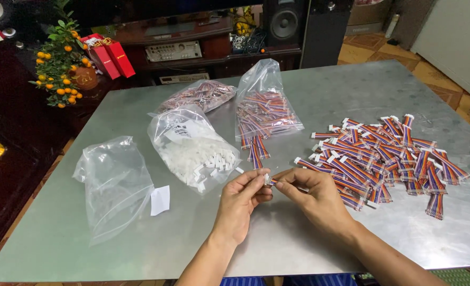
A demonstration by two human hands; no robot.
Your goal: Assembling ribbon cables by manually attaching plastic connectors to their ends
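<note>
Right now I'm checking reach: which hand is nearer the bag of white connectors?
Left. The left hand sits just right of the bag of white connectors, almost at its edge; the right hand is farther right, beyond the left.

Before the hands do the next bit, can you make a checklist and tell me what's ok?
1. Left hand pinches the small white plug: ok.
2. Right hand holds the striped wire piece at the plug: ok.
3. Wire fully seated in the plug: cannot tell, too small.
4. Bag of white plugs open, within reach: ok.
5. Pile of striped wires lies beside the right hand: ok.
6. Steel table bare under the hands: ok.
</note>
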